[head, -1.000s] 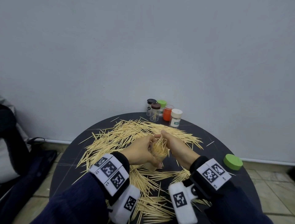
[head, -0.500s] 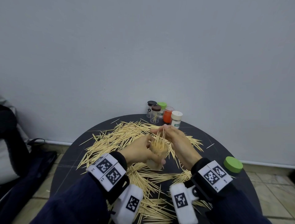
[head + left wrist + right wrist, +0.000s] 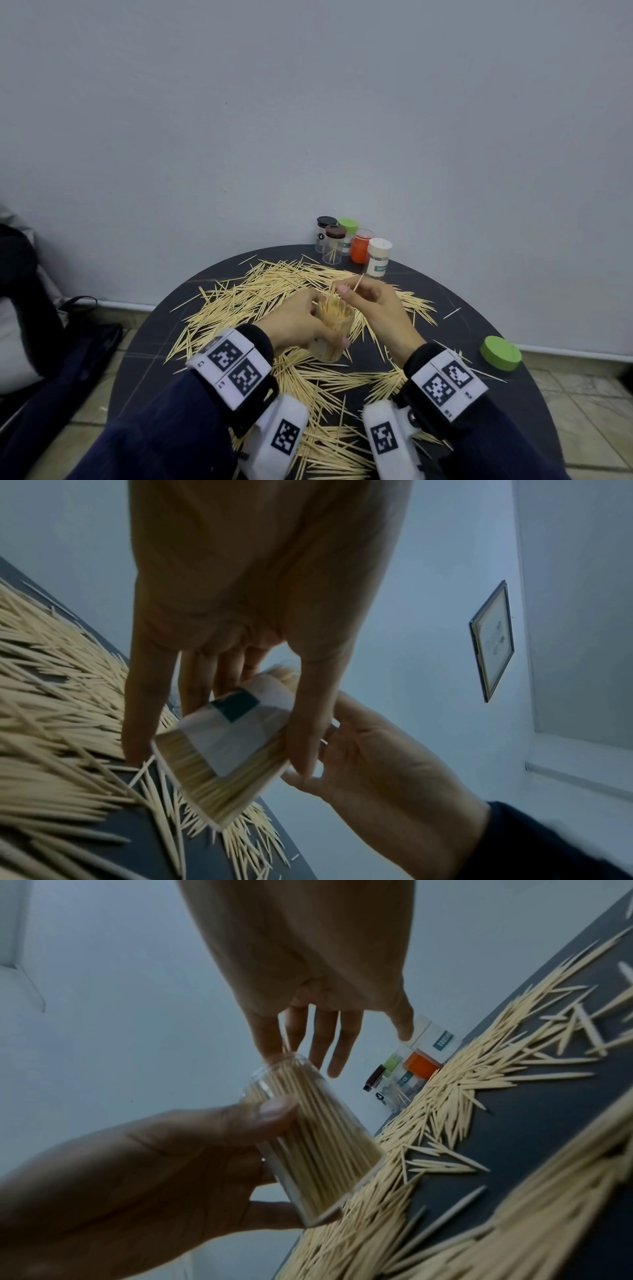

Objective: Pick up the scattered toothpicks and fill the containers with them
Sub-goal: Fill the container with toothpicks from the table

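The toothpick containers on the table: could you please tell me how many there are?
6: five cluster at the table's far edge; the sixth container is held in the left hand. More may be hidden.

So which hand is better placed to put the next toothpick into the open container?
The right hand: it pinches a toothpick just above the container, which the left hand grips.

Round dark desk (image 3: 144, 363): loose wooden toothpicks (image 3: 274, 287) spread over its centre, from far edge to near edge. Clear plastic toothpick container (image 3: 334, 330), packed with toothpicks, at centre, between left hand (image 3: 294, 325) and right hand (image 3: 373, 308). Five small lidded jars (image 3: 352, 246) clustered at far edge. Green round lid (image 3: 500, 353) near right edge, well apart.
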A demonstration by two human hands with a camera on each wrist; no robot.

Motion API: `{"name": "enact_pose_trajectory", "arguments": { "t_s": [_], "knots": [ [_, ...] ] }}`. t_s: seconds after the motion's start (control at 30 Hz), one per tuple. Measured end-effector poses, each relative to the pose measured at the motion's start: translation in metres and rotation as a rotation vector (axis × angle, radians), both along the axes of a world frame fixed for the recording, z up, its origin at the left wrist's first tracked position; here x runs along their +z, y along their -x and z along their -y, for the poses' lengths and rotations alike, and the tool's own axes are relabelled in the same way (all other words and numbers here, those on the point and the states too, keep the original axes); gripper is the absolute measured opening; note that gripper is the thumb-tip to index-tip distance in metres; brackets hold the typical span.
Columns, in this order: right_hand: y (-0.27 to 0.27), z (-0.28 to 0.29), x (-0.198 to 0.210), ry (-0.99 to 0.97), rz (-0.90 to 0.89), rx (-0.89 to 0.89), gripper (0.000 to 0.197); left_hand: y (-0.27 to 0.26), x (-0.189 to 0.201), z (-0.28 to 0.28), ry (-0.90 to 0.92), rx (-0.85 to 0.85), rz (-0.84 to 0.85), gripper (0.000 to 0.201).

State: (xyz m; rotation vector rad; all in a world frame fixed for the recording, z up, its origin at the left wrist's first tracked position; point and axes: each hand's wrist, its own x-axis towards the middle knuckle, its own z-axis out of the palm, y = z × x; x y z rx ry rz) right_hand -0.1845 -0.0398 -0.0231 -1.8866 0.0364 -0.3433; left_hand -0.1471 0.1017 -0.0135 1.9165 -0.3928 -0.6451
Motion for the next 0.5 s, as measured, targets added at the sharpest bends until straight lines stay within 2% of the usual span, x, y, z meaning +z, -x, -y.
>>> {"name": "enact_pose_trajectory", "arguments": {
  "t_s": [0.1,0.17,0.33,0.5],
  "knots": [
    [0.0014,-0.0017,0.0043,-0.046,0.018,-0.037,0.04,0.0002,0.0008,-0.0004,-0.017,0.004,0.013,0.074],
    [0.002,-0.0006,0.0054,-0.058,0.005,-0.052,0.047,0.0005,0.0014,-0.0007,-0.025,-0.007,0.02,0.076],
    [0.0007,-0.0043,0.003,-0.018,-0.129,0.008,0.033,0.0016,0.002,0.0001,-0.019,-0.046,0.023,0.078],
    [0.0004,-0.0078,-0.0018,-0.05,-0.231,0.018,0.019,-0.0001,0.0024,-0.0024,0.038,0.011,0.004,0.073]
  ]
}}
